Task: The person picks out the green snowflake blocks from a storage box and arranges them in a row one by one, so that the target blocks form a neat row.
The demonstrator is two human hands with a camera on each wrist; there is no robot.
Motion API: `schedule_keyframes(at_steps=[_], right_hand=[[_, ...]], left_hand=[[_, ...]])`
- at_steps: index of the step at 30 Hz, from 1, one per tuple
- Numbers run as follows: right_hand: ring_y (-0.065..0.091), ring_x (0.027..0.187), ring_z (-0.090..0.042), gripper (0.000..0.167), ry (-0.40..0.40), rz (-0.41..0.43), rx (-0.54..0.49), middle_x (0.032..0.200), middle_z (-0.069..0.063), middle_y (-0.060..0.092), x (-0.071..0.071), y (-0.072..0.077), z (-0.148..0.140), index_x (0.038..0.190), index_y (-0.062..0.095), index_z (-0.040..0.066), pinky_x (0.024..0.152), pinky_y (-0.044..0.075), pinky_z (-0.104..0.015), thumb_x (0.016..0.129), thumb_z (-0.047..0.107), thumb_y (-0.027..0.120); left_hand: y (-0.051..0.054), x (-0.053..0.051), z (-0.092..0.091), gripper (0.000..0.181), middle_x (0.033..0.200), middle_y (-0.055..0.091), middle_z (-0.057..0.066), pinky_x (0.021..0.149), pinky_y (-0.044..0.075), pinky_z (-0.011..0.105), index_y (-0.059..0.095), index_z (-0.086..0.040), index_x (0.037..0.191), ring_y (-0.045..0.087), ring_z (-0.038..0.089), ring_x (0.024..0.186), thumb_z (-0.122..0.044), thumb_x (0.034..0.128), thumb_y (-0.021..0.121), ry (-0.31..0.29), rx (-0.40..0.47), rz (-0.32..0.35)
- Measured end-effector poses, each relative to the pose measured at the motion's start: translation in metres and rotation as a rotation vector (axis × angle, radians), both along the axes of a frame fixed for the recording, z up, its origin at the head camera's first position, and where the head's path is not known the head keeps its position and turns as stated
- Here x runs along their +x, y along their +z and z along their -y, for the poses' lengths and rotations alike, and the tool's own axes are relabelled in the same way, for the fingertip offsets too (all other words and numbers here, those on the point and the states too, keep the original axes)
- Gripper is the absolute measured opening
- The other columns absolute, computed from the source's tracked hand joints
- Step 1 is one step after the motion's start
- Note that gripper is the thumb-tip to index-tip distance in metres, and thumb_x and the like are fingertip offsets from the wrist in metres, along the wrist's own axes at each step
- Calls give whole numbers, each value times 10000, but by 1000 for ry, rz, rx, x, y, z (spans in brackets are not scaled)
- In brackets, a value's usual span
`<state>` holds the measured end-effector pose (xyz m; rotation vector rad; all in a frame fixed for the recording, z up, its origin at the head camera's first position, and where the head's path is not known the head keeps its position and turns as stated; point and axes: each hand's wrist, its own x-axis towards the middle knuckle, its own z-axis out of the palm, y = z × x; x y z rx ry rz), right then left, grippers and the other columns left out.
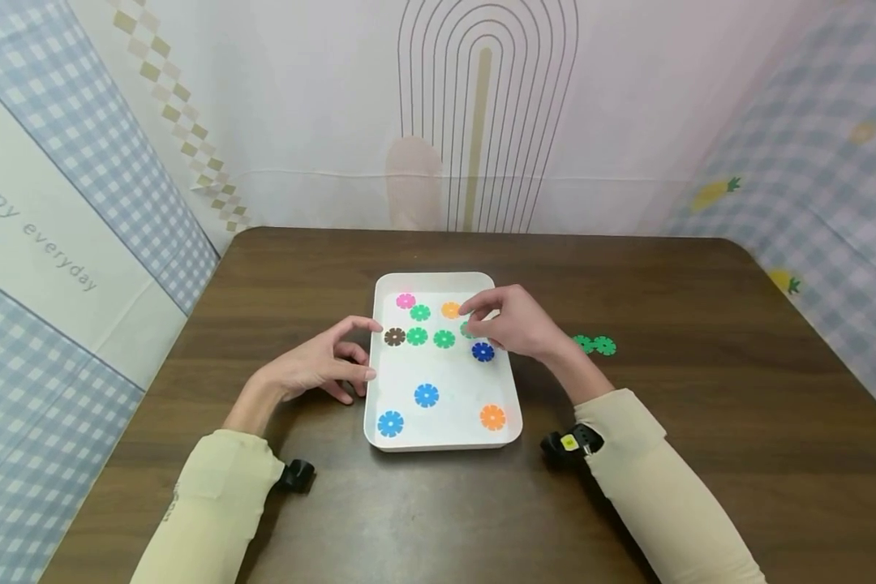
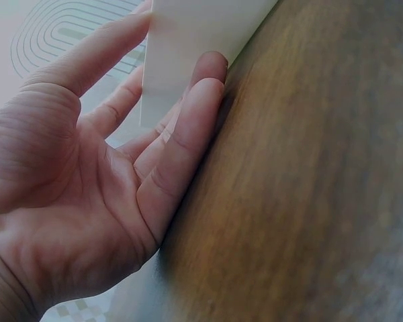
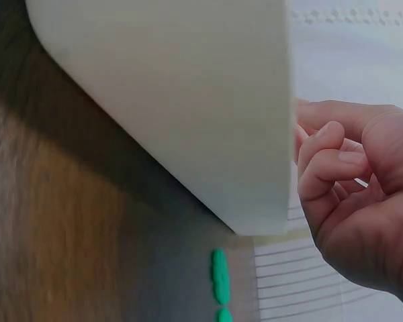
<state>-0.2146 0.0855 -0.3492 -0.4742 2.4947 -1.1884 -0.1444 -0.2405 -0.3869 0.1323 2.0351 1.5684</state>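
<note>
In the head view, my left hand [image 1: 321, 363] holds the left rim of a white tray [image 1: 445, 438]. In the left wrist view, several of its fingers [image 2: 188, 127] lie against the tray's outer wall. My right hand [image 1: 511, 322] is over the tray's right side, thumb and index tips apart. The thumb partly covers a green notched disc [image 1: 465, 329]; an orange disc [image 1: 450, 310] lies by the index tip, and a dark blue disc [image 1: 483, 351] lies below the hand. The right wrist view hides the fingertips behind the tray wall.
Inside the tray are a brown disc [image 1: 394, 337], a pink disc [image 1: 405, 301], several green discs [image 1: 444, 339], a light blue disc [image 1: 390, 423] and another orange disc [image 1: 492, 418]. Two joined green discs [image 1: 604, 345] lie right of it on the brown table [image 1: 664, 405].
</note>
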Motion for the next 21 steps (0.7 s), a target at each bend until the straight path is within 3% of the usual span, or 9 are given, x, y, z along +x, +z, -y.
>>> schedule_keyframes(at_steps=[9,16,21], right_hand=[[567,597,-202,262,54,25,23,1004,-111,670,-2,-7,19,1219,763,67,588,511,-273,961,109,763],[652,683,-182,269,95,-62,149,1031,-71,741,-2,-12,30,1230,766,73,671,521,-280,962,83,743],[596,810,-207,301,91,-95,231,997,-74,704,-1,-14,37,1253,765,84,645,471,-274,952,74,760]], left_hand=[[-2,-1,0,749,1016,632,115,689,635,416,353,-204,1548,707,274,821,-162,950,803,-10,6,-5],[-1,-1,0,765,1012,632,115,688,637,419,356,-205,1547,708,275,821,-178,938,819,-7,4,-2],[-2,0,0,757,1020,631,118,690,638,418,359,-213,1548,709,276,825,-168,943,812,1,7,1]])
